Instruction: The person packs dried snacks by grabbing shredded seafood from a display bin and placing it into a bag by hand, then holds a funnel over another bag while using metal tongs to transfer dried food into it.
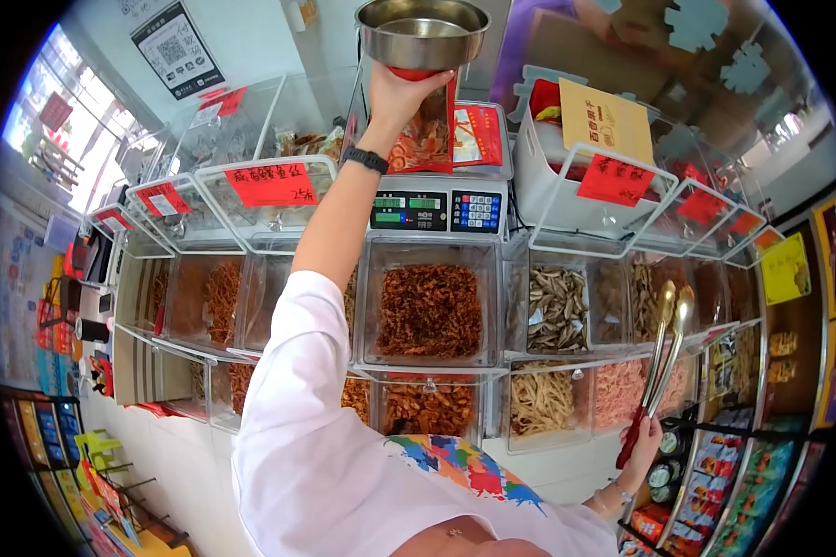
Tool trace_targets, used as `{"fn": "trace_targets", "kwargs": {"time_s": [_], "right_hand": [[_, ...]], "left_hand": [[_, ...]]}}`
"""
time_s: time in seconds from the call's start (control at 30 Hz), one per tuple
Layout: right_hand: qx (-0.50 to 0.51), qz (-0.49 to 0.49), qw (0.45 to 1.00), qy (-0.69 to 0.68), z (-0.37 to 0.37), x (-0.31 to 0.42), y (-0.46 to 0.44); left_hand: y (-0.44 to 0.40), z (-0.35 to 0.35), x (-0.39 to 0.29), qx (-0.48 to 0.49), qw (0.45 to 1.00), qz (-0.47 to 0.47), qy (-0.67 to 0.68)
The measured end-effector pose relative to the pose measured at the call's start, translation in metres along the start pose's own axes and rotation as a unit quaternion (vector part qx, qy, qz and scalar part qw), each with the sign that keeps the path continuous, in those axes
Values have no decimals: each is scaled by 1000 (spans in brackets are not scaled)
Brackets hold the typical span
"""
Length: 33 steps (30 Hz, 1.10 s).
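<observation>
My left hand (407, 95) is stretched far forward, fingers closed under a stainless steel bowl (424, 51) at the top of the view. Just beyond my wrist, red plastic packets (434, 139) rest on the platform of a digital scale (409, 211). Low on the right, my right hand (643, 438) grips the red handles of a pair of metal serving tongs (661, 353), whose tips point up and away from me. Between my arms sits a clear bin of dark reddish-brown shredded food (430, 311). The inside of the bowl shows only partly.
Clear bins hold small dried fish (555, 311), pale strips (542, 399) and pink shreds (620, 395). Raised clear lids with red price signs (269, 184) stand along the back. A white container (553, 186) is right of the scale. Packaged goods (715, 464) fill shelves at lower right.
</observation>
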State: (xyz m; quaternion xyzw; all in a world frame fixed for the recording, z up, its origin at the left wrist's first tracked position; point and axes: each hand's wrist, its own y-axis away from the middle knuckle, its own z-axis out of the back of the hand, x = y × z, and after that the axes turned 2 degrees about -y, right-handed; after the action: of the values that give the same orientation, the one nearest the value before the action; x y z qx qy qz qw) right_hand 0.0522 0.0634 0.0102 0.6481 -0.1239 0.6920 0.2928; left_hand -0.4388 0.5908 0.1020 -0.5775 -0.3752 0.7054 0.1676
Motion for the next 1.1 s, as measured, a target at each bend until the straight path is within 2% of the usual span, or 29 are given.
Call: {"fn": "trace_targets", "kwargs": {"time_s": [0.07, 0.1, 0.17, 0.2, 0.23, 0.27, 0.3, 0.33, 0.4, 0.5, 0.57, 0.8, 0.9, 1.03, 1.1], "right_hand": [[5, -3, 1000, -18, -13, -1, -7], [-16, -7, 999, -27, -18, -2, -9], [-38, -14, 999, -32, -19, -5, -16], [-23, -17, 999, -42, -18, -5, -20], [-8, -21, 998, -52, -20, -7, -23], [-65, -31, 994, -78, -24, -11, -23], [-64, -34, 994, -77, -25, -11, -25], [-39, -31, 994, -98, -28, -7, -25], [-12, -30, 992, -119, -32, -7, -28], [26, -18, 986, -164, -39, -11, -33], [68, -11, 981, -181, -47, -6, -33], [71, -22, 976, -203, -70, 11, -27], [80, -24, 975, -207, -70, 7, -28], [95, -16, 972, -214, -73, 2, -28], [100, -17, 969, -224, -75, 5, -23]], "left_hand": [[-9, -6, 16, -40, 998, -47, -4], [-13, -7, 22, -39, 998, -44, -6], [-17, -7, 36, 31, 999, 8, 10], [-18, -9, 41, 13, 999, -49, 7], [-16, -11, 45, 15, 999, -46, 6], [-15, -11, 49, 12, 999, -33, 11], [-15, -10, 52, 9, 1000, -22, 15], [-16, -7, 48, 9, 1000, -19, 12], [-18, -2, 42, 76, 996, -35, -1], [-22, -2, 48, 26, 996, -80, -42], [-21, -1, 45, 9, 996, -73, -49], [-20, 3, 71, 2, 998, 6, -61], [-23, 6, 74, 42, 995, -35, -83], [-9, -9, 54, 12, 997, -41, -59], [-6, -16, 60, 10, 996, 18, -89]]}}
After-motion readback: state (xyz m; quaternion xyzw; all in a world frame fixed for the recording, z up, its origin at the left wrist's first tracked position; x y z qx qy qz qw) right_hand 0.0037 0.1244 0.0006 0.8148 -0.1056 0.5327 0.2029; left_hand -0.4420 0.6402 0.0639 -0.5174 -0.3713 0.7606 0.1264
